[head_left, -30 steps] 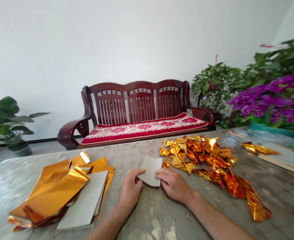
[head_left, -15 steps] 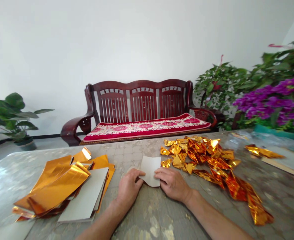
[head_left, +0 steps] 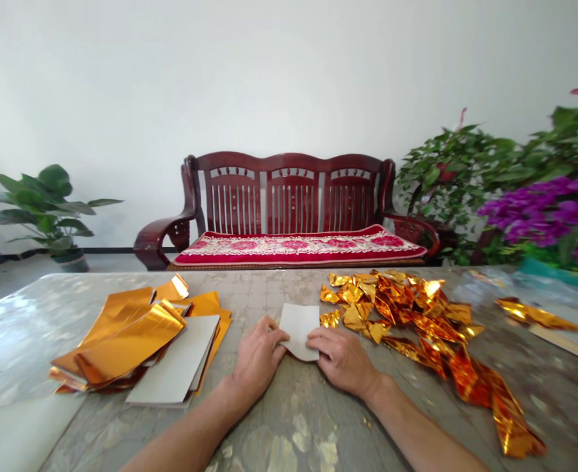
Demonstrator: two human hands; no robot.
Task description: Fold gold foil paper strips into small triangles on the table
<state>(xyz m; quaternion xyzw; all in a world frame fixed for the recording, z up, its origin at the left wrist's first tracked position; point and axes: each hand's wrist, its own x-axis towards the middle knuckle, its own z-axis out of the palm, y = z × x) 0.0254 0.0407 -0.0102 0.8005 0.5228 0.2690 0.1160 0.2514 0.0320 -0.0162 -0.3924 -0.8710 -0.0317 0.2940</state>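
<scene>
A small sheet of paper (head_left: 299, 328), pale side up, lies at the middle of the table with its near edge curled upward. My left hand (head_left: 261, 351) pinches its left edge between thumb and fingers. On the opposite edge, my right hand (head_left: 342, 357) grips the paper the same way, fingers bent over it. To the left is a loose stack of gold foil sheets (head_left: 122, 347), with pale-backed sheets (head_left: 175, 364) lying at its right side. A heap of folded gold foil pieces (head_left: 411, 308) spreads to the right of my right hand.
The patterned tabletop (head_left: 279, 419) stretches around my arms. A pale board (head_left: 571, 337) with one foil piece lies at the right, near clear plastic (head_left: 485, 285) and purple flowers (head_left: 544, 210). A wooden bench (head_left: 289, 190) stands beyond the table, and a potted plant (head_left: 48, 210) at far left.
The camera view has turned slightly left, so everything sits further right. Both hands keep hold of the paper's edges, with hardly any movement relative to the table.
</scene>
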